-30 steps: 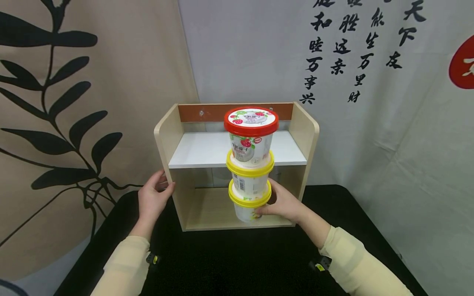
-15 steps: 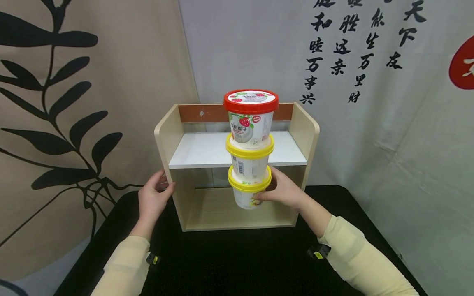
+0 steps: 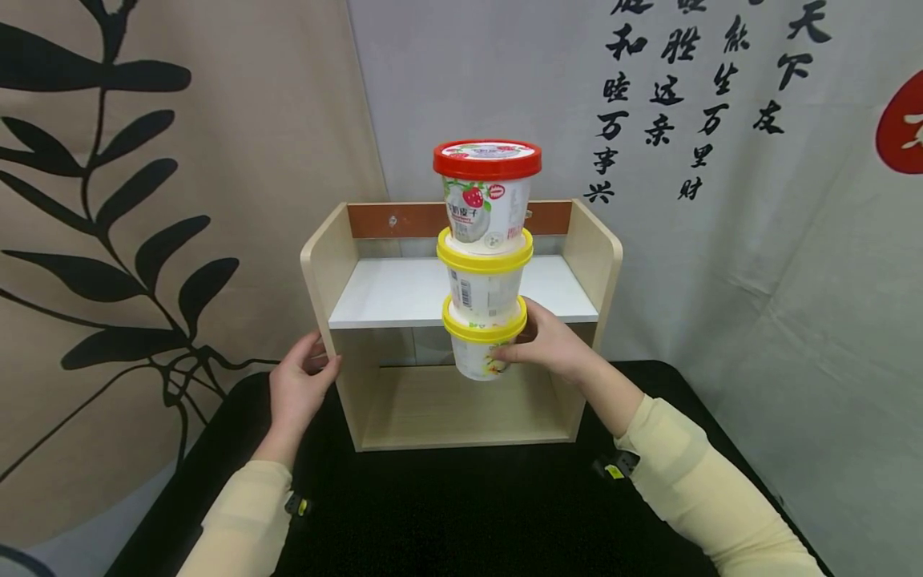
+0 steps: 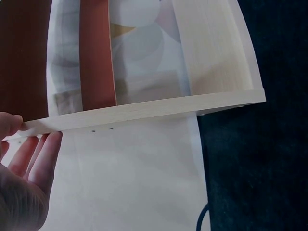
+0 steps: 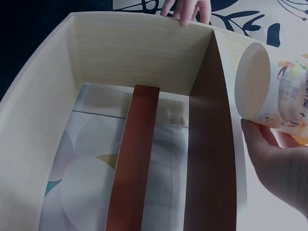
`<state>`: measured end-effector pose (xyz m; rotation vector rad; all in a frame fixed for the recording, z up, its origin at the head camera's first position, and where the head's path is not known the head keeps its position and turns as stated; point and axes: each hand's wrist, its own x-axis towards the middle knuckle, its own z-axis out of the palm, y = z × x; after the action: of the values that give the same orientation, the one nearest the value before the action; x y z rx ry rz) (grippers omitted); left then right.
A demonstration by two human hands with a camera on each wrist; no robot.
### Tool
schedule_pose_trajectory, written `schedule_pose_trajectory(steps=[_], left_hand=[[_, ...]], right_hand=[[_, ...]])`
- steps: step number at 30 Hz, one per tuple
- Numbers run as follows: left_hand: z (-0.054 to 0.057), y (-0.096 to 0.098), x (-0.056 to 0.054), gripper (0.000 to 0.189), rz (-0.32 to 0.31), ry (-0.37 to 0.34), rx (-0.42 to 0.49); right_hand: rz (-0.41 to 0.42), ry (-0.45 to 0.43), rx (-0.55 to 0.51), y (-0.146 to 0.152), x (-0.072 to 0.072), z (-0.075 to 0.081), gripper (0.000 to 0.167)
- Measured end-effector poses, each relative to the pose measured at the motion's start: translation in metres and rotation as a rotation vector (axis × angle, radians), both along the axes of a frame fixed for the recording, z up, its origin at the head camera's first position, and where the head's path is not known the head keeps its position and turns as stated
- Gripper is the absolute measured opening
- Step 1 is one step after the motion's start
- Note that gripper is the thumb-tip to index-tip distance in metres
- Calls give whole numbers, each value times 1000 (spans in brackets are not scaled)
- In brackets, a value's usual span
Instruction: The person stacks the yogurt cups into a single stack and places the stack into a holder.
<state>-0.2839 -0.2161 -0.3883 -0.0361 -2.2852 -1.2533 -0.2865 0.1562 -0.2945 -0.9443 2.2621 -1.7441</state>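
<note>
Three paper tubs stand stacked in the head view: a red-lidded strawberry tub (image 3: 487, 210) on top, a yellow-lidded tub (image 3: 481, 290) in the middle and another yellow-lidded tub (image 3: 472, 357) at the bottom. My right hand (image 3: 551, 343) grips the bottom tub from its right side and holds the whole column up in front of the small wooden shelf (image 3: 440, 413). The right wrist view shows the bare underside of that tub. With thumb and fingers on either side of the shelf's left panel (image 4: 144, 108), my left hand (image 3: 301, 393) pinches its front edge.
The shelf has a white upper board (image 3: 389, 292), a pale lower board and a brown back rail (image 3: 414, 218). It stands on a black-covered table (image 3: 433, 513). Cloth hangings with leaf shapes and writing lie behind it.
My right hand has risen steadily with the tub stack, so the red lid now sits above the shelf's top. The left hand and shelf have stayed put.
</note>
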Motion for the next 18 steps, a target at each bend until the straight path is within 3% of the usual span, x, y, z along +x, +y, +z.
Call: schedule_pose_trajectory(steps=[18], left_hand=[[-1, 0, -2, 51, 12, -3, 6]], right_hand=[[-60, 29, -25, -8, -20, 19, 66]])
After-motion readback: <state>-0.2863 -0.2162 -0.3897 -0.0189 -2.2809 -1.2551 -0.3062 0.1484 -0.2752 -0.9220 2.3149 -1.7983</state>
